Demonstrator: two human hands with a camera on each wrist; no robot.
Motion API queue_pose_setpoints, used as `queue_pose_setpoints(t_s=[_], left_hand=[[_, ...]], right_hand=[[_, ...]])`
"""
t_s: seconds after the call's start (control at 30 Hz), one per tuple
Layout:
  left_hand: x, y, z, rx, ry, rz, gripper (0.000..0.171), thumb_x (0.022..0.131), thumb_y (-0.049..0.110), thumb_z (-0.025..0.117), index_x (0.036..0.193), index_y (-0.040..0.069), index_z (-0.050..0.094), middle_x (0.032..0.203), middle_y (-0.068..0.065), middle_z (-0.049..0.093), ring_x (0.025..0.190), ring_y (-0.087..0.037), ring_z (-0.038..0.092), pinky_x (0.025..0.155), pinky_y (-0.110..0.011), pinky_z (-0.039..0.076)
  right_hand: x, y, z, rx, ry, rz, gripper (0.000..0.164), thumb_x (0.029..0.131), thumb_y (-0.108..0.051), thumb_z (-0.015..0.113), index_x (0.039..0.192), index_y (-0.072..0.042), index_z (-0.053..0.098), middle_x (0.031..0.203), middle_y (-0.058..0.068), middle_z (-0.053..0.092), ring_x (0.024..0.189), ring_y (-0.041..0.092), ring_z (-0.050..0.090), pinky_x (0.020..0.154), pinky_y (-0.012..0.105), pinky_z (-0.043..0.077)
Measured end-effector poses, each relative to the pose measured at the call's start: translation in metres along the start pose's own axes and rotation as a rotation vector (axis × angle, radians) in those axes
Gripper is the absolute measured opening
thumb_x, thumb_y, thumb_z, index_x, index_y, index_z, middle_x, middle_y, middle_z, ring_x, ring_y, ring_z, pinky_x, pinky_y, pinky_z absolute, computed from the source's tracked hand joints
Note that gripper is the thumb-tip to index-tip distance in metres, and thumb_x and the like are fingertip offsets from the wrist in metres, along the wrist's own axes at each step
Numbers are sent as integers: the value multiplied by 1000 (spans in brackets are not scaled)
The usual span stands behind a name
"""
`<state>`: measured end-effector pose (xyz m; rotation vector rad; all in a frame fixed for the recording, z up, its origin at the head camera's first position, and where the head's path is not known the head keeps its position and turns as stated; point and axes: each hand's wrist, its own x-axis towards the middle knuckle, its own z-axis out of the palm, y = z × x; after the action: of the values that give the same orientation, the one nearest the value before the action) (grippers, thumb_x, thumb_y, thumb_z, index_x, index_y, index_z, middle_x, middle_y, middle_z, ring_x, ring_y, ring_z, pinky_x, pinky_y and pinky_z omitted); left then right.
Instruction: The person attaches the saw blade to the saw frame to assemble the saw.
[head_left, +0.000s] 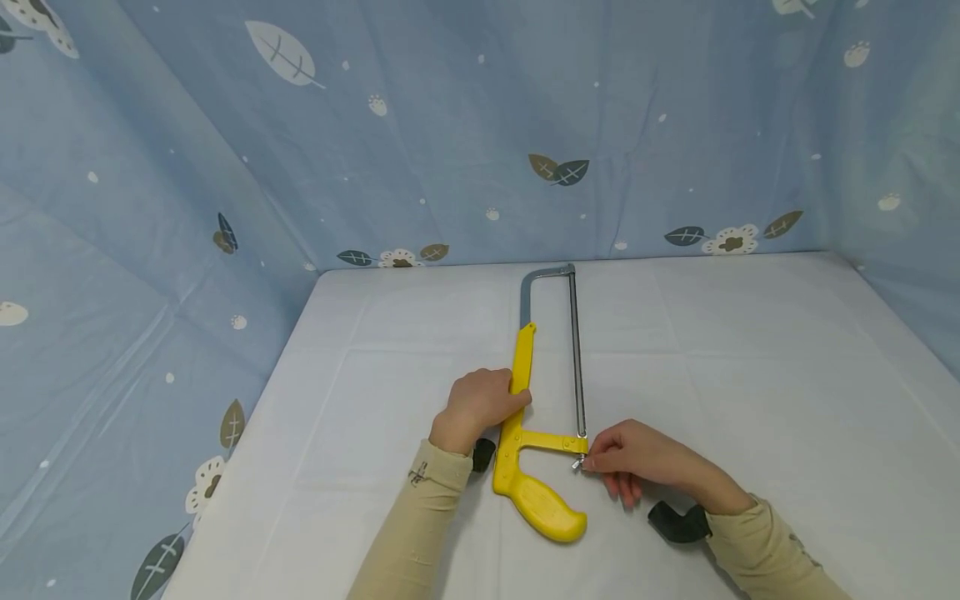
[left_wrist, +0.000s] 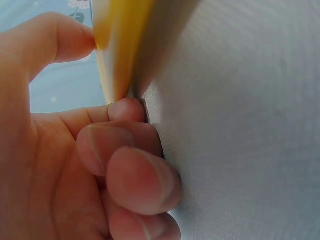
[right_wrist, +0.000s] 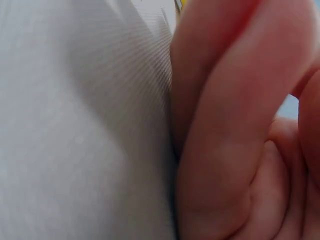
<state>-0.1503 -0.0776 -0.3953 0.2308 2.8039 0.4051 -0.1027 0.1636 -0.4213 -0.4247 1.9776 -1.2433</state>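
So the yellow hacksaw with a grey metal front arch [head_left: 551,441] is lying flat around the middle of a desk covered in white cloth [head_left: 750,375], handle end towards the person. My guess is it's laid flat so the cloth takes the weight and the little silver metal wing nut [head_left: 577,465] at the near end of the long thin dark blade [head_left: 577,358] is easy to get at. The chunky yellow curved handle [head_left: 551,510] is just resting there, neither hand on it.

The left hand [head_left: 480,402] has the frame's straight yellow back bar, thumb on 1 side and fingers on the other, so that's a proper grip. Looks to me like it's steadying the saw so it won't skate around. The left wrist view shows the other fingers curled, tucked down by the cloth.

The right hand [head_left: 637,454] comes in low from the right, thumb and index finger apparently pinching the wing nut, which makes sense for a part that small. Its other fingers hang bent just below. The right wrist view is mostly those lower fingers next to the cloth, so the actual pinch only shows from the head camera.
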Motion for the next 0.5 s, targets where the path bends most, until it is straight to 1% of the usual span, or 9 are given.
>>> queue_pose_setpoints(t_s=[0.2, 0.5], left_hand=[[0, 0, -1, -12, 2, 2, 28, 80, 40, 51, 71, 13, 51, 54, 0, 41, 45, -14, 42, 43, -25, 31], [-1, 0, -1, -16, -1, -1, 29, 80, 40, 52, 71, 13, 51, 55, 0, 41, 46, -15, 42, 43, -25, 31]], right_hand=[[0, 0, 0, 6, 23, 0, 29, 80, -33, 63, 81, -4, 59, 54, 5, 55, 39, 15, 51, 38, 25, 42], [1, 1, -1, 11, -4, -4, 29, 83, -33, 59, 79, -6, 63, 55, 5, 56, 39, 13, 50, 39, 23, 42]])
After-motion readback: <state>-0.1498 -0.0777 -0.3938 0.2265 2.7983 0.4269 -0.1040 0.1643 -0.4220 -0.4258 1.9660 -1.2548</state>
